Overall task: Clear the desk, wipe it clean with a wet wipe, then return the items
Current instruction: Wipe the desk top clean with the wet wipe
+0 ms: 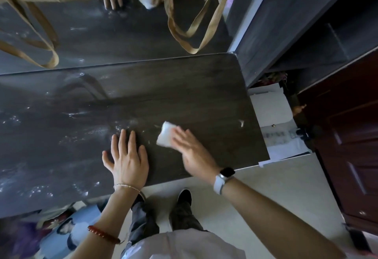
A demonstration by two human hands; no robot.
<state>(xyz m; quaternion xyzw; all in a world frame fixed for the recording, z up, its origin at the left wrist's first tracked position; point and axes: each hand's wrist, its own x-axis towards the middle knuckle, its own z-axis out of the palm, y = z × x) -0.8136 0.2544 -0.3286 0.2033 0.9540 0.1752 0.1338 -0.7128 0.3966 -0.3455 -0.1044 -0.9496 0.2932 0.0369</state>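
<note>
Wipe, white and folded, lies flat on the dark worktop near its front right part. Right hand presses on it with fingers straight and together, blurred. Left hand rests flat on the worktop just beside, fingers spread apart. Brown bag straps hang against the mirror behind.

Pale tiled floor, dark shelving, reddish door
</note>
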